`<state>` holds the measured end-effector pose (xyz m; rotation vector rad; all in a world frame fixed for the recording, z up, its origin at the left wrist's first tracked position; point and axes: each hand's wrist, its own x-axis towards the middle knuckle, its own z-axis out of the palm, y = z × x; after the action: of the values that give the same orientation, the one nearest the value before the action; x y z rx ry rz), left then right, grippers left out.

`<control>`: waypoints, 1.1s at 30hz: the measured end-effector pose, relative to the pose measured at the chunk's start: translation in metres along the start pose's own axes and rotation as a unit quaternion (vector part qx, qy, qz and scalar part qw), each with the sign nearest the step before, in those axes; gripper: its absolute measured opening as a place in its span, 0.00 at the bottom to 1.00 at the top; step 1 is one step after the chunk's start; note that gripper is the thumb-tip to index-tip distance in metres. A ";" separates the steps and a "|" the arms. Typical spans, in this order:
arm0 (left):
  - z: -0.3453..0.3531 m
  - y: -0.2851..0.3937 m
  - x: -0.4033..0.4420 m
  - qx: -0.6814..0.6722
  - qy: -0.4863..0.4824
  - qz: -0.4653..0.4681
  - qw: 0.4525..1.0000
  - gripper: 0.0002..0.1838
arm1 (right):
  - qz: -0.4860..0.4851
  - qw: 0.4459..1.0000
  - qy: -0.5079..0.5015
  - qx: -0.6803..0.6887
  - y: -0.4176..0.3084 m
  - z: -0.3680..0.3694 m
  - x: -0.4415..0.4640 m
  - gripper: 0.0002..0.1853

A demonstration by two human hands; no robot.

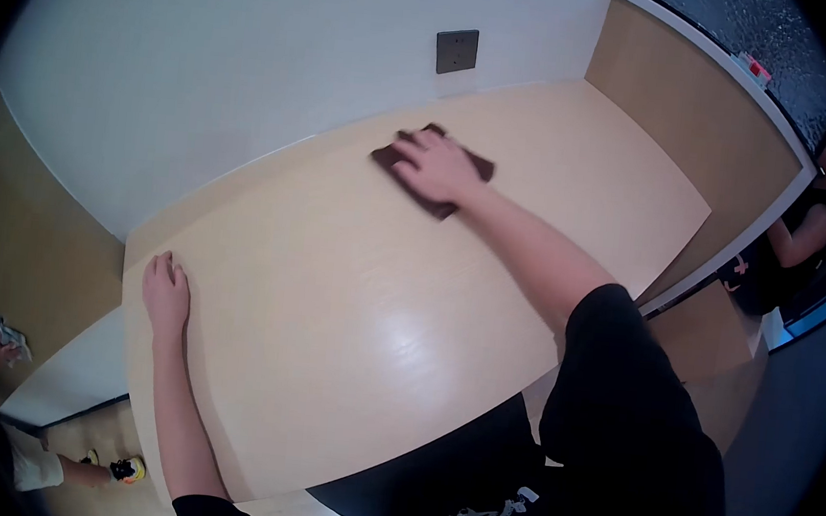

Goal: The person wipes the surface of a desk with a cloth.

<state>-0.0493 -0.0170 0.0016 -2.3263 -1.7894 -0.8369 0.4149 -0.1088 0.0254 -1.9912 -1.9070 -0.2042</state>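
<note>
A dark brown cloth (pixel 479 166) lies flat on the light wooden tabletop (pixel 332 280), towards the wall. My right hand (pixel 436 168) presses on it from above with the fingers spread, and the cloth's corners stick out around the hand. Near the table's left edge, my left hand (pixel 165 290) rests on the bare wood, fingers somewhat bent and apart, with nothing visible in it.
A dark socket plate (pixel 457 52) is on the wall behind the table. Wooden partitions (pixel 701 106) stand at both sides. At lower left another person's hand (pixel 0 350) holds a pale cloth (pixel 9 335); a further person (pixel 808 234) is at the right.
</note>
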 end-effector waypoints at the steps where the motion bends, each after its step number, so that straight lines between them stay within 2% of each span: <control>1: 0.000 -0.001 0.000 0.000 -0.001 -0.001 1.000 0.17 | 0.024 1.000 0.008 -0.018 0.028 -0.002 0.003 0.26; 6: 0.003 -0.002 -0.001 -0.031 -0.006 -0.013 0.999 0.18 | 0.144 0.983 0.039 -0.106 0.178 -0.023 -0.006 0.27; 12: 0.007 -0.005 -0.004 -0.070 -0.009 -0.024 0.997 0.18 | 0.302 0.942 0.005 -0.145 0.314 -0.051 -0.028 0.30; 14: 0.010 -0.007 -0.004 -0.068 -0.011 -0.026 0.997 0.18 | 0.361 0.917 -0.017 -0.166 0.327 -0.062 -0.026 0.31; 16: 0.009 -0.004 -0.004 -0.130 -0.013 -0.034 0.991 0.17 | 0.382 0.910 -0.021 -0.158 0.348 -0.066 -0.021 0.31; 24: -0.004 0.018 -0.004 -0.033 -0.022 -0.031 0.999 0.17 | 0.395 0.900 -0.029 -0.181 0.425 -0.067 0.005 0.32; 29: 0.001 0.017 -0.004 0.027 -0.005 -0.026 0.999 0.17 | 0.433 0.880 -0.051 -0.190 0.424 -0.061 0.015 0.33; 33: 0.006 0.010 -0.006 0.024 0.022 -0.023 0.999 0.17 | 0.430 0.879 -0.054 -0.198 0.380 -0.049 0.024 0.33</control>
<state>-0.0390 -0.0228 -0.0036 -2.2268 -1.8313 -0.8355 0.7990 -0.1086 0.0158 -2.9624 -0.8915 -0.2472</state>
